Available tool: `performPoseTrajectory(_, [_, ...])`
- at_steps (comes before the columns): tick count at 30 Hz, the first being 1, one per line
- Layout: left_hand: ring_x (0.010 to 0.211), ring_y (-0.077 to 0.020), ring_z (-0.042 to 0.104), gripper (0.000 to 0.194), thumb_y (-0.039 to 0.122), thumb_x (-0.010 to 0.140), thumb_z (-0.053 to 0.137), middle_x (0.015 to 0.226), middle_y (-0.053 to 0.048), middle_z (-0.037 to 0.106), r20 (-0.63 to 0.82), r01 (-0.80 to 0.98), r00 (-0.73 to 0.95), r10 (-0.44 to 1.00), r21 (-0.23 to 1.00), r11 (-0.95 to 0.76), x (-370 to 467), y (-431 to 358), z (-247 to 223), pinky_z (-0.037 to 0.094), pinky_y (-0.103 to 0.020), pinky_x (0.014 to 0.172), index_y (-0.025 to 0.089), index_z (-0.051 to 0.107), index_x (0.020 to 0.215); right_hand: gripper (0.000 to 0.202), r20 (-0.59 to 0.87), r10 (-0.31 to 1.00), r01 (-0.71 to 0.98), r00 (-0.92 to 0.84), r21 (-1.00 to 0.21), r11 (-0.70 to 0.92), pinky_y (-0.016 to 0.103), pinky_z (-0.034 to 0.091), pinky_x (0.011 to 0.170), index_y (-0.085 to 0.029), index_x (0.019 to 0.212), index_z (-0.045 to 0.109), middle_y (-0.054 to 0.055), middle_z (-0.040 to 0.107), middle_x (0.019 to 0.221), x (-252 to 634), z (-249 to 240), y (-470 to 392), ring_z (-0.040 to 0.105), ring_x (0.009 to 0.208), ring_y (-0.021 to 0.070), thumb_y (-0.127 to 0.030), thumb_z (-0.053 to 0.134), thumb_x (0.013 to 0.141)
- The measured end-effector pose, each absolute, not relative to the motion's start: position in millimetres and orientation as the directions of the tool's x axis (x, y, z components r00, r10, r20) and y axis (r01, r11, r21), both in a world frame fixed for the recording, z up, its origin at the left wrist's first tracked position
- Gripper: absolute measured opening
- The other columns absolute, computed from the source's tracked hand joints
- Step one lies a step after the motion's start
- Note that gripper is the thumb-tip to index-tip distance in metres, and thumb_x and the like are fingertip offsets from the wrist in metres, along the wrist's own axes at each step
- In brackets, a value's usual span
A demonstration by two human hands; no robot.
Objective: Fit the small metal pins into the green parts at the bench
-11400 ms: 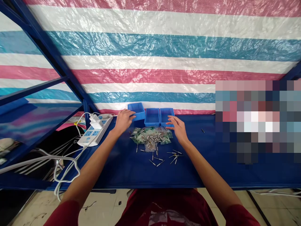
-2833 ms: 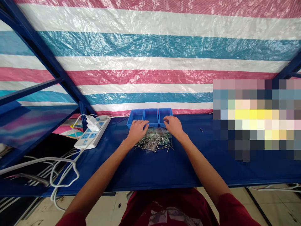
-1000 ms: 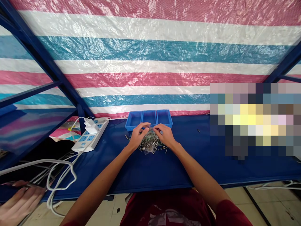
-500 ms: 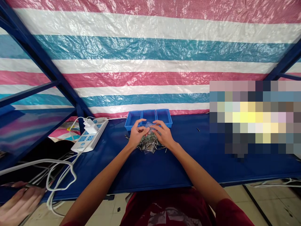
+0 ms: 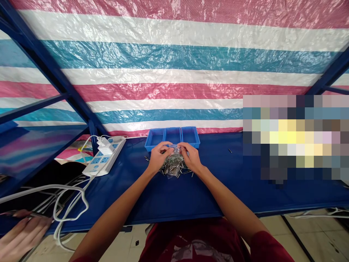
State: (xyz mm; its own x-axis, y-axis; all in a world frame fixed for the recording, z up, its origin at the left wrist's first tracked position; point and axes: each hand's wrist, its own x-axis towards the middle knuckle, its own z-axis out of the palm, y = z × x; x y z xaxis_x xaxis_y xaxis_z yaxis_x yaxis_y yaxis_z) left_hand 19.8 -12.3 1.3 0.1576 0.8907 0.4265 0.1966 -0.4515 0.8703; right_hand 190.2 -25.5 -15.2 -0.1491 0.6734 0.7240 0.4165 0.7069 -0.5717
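Between my hands is a small clear plastic bag (image 5: 175,148), pinched on both sides. My left hand (image 5: 158,157) grips its left edge with thumb and fingers, and my right hand (image 5: 190,156) grips its right edge. Just below them lies a pile of thin metal pins or rods (image 5: 174,167), with clear plastic mixed in; their exact kind is too small to make out. Behind my fingertips stands a blue three-compartment tray (image 5: 172,129), its front wall partly covered by my hands.
A white power strip (image 5: 105,160) with a plugged-in charger (image 5: 105,146) stands left, its white cables (image 5: 83,198) looping over the table edge. At lower left is another person's hand (image 5: 24,233). One small dark piece (image 5: 230,150) lies right on the blue table (image 5: 218,182). Far right is blurred out.
My fingers have closed in on the plastic bag and curled round its edges. It now sits lower and flatter over the pile. The tray and power strip have stayed put.
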Motion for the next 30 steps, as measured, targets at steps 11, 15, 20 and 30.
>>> performPoseTrajectory(11, [0.07,-0.0158,0.059,0.029,0.044,0.085,0.059,0.078,-0.004,0.063,0.544,0.28,0.253,0.8,0.75,-0.599,19.8,-14.5,3.0,0.048,-0.028,0.066,0.016,0.069,0.086,0.019,0.77,0.62,0.464,-0.15,-0.499,0.732,0.029,0.052,0.075,-0.02,0.089,0.065,0.006,0.068,0.084,188.7,-14.1,-23.4,0.064,0.079,0.0171,-0.025,0.047,0.094])
performPoseTrajectory(15, [0.077,-0.0178,0.061,0.023,0.039,0.085,0.062,0.085,-0.006,0.066,0.62,0.361,0.278,0.734,0.641,-0.678,17.8,-13.9,2.0,0.048,-0.03,0.072,0.017,0.071,0.081,0.019,0.775,0.614,0.455,-0.151,-0.497,0.739,0.029,0.052,0.076,-0.02,0.096,0.065,0.006,0.069,0.087,187.3,-16.9,-24.1,0.065,0.081,0.0172,-0.026,0.047,0.095])
performPoseTrajectory(20, [0.07,-0.0169,0.061,0.023,0.038,0.085,0.062,0.077,-0.005,0.068,0.571,0.299,0.23,0.788,0.729,-0.616,19.7,-13.3,-0.5,0.049,-0.029,0.069,0.017,0.07,0.08,0.029,0.754,0.644,0.392,-0.131,-0.557,0.732,0.031,0.054,0.079,-0.021,0.118,0.058,0.006,0.068,0.094,187.3,-18.2,-26.1,0.065,0.082,0.0164,-0.022,0.038,0.097])
performPoseTrajectory(30, [0.051,-0.0121,0.056,0.046,0.04,0.078,0.069,0.063,0.003,0.06,0.343,0.019,0.216,0.914,0.935,-0.355,19.7,-13.6,6.6,0.046,-0.024,0.054,0.019,0.051,0.115,0.028,0.751,0.614,0.49,-0.243,-0.451,0.746,0.036,0.054,0.084,-0.025,0.113,0.063,0.01,0.057,0.123,187.7,-16.2,-25.9,0.059,0.105,0.0205,-0.021,0.042,0.095])
